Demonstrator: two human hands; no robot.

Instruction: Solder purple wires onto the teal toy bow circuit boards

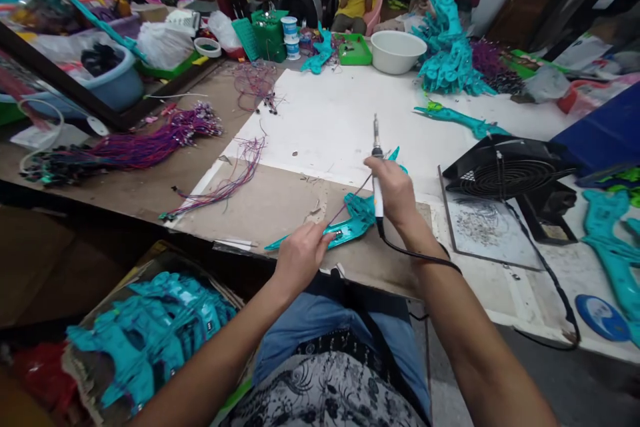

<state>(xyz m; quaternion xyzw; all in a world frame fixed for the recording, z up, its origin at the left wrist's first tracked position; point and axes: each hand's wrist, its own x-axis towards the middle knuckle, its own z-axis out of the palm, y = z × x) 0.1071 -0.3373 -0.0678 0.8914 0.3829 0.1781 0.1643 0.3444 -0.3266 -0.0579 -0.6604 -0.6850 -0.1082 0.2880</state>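
Nearest, the left hand (300,255) pinches the turquoise plastic part (345,225) flat against the worktop (280,203) at its front edge. Just beyond, the right hand (395,190) is closed around a soldering iron (376,167), tip pointing up, directly above the part. Loose purple wires (235,177) lie to the left; a black fan (503,170) sits farther right.

Both forearms reach forward, left grip (300,255) closed low, right grip (395,190) fisted (thumb up) above it.
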